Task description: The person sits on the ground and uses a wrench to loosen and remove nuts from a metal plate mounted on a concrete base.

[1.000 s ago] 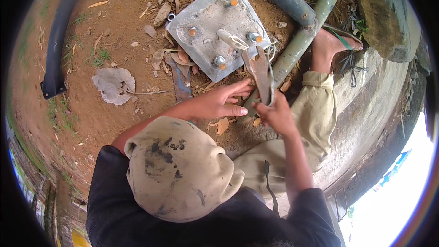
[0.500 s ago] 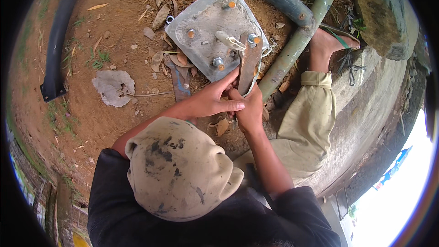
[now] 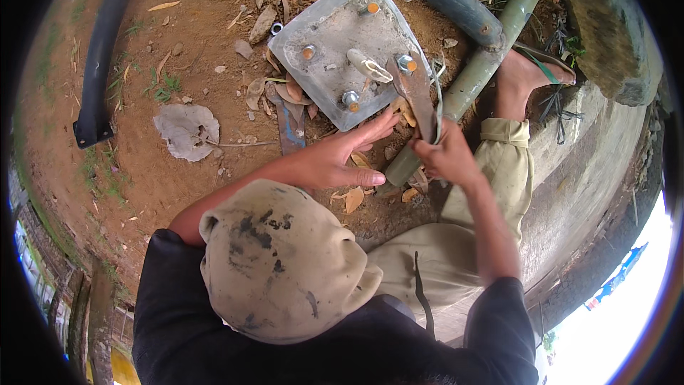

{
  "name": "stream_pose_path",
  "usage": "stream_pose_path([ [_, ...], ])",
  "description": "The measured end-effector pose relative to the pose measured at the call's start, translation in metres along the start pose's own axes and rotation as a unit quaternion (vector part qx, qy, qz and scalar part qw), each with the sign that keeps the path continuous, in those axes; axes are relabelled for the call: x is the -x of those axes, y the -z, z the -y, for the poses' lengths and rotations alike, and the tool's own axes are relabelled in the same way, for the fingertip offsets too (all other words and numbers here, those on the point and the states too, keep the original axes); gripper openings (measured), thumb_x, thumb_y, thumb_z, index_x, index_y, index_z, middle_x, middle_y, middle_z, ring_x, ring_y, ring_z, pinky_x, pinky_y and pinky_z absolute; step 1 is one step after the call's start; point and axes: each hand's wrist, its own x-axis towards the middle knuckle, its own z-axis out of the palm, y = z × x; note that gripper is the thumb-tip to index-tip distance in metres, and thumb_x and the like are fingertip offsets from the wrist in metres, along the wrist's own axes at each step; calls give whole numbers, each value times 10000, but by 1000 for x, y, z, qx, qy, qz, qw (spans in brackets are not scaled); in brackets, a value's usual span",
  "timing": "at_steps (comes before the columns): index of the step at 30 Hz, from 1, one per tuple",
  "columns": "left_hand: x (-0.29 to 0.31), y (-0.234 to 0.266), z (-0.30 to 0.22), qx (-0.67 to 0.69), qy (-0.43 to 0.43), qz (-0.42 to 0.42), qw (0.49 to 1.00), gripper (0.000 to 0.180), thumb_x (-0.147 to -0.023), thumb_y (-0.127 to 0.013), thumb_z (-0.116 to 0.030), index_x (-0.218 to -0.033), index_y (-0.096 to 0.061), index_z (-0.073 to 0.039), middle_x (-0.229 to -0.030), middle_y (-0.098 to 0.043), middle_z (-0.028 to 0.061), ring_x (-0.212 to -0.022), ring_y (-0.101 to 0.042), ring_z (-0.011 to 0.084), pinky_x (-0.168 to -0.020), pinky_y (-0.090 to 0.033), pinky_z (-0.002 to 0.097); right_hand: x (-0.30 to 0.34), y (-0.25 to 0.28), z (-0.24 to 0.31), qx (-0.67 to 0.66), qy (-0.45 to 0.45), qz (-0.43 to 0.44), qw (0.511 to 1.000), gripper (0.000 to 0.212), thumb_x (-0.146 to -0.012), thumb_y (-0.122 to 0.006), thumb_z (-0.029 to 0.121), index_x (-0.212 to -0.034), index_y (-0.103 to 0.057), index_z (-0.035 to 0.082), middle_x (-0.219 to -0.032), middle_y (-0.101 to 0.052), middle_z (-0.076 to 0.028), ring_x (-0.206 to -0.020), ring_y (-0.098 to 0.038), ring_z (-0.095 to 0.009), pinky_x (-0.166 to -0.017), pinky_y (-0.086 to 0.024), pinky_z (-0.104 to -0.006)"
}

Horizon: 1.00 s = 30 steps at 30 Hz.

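Observation:
My right hand is closed round the handle end of a rusty flat wrench. The wrench's far end lies against the bolt with a nut at the right of a square grey concrete block; the exact fit of its jaw is hard to see. My left hand holds nothing, its thumb and fingers spread apart, with the fingertips close to the block's near corner. Another bolt with a nut stands near that corner. Two rusty bolts farther back show no nut. A pale looped strap sticks up mid-block.
Two loose nuts lie left of the block. A blue-marked flat metal bar rests among dry leaves. Green pole and dark pipe lie right, beside my foot and a large rock. A black curved pipe lies left.
My right hand has moved right, away from my left hand, swinging the wrench's handle rightward about the bolt. My left hand, earlier touching the right one, is now apart from it with its fingers stretched out.

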Motion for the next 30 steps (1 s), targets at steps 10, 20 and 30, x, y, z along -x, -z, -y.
stream_pose_path([
  [10, -9, -4, 5, 70, 57, -19, 996, 1041, -966, -736, -260, -1634, 18, -1, -1697, -140, 229, -1571, -193, 310, -1258, -225, 460, 9, 49, 12, 154, 54, 3, 987, 207, -882, -653, 12, -1076, -580, 2, -639, -552, -8, -419, -451, -86, -385, -360, -267],
  [20, -14, -8, 13, 93, -4, -51, 994, 1002, -948, -747, -153, -1630, -28, -5, -1605, -316, 209, -1429, -408, 259, -1150, -403, 439, 15, -109, -7, -205, 59, -141, 967, 156, -943, -638, 30, -1078, -577, -18, -763, -635, -59, -449, -526, -96, -379, -402, -260],
  [30, -16, -3, 4, 110, 14, -56, 992, 1055, -944, -756, -163, -1636, 24, -5, -1547, -396, 183, -1258, -511, 208, -967, -499, 345, -4, -114, 5, -197, 72, -174, 962, 172, -911, -633, 30, -1069, -598, -30, -843, -669, -81, -516, -567, -105, -437, -436, -273],
])
